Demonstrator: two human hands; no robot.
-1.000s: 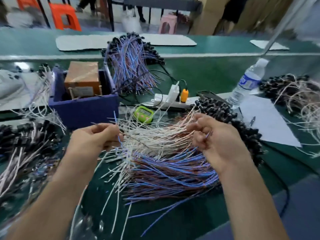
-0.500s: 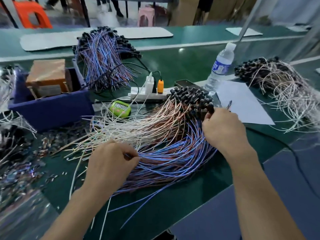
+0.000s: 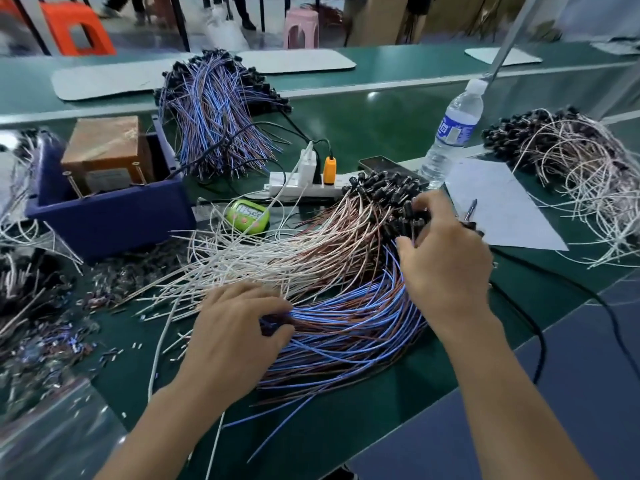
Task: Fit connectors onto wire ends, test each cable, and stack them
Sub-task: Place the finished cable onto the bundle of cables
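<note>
Both left hand point(image 3: 235, 334) and right hand point(image 3: 446, 265) grip cables point(image 3: 346, 306); blue bin point(image 3: 110, 220) holds box point(image 3: 104, 140)

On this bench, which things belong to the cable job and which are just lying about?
Job: wire bundle gripped by left hand and right hand; its black connectors; blue-brown wire pile behind; white wire pile at right.
Lying about: water bottle; phone; paper sheet; pen.
</note>
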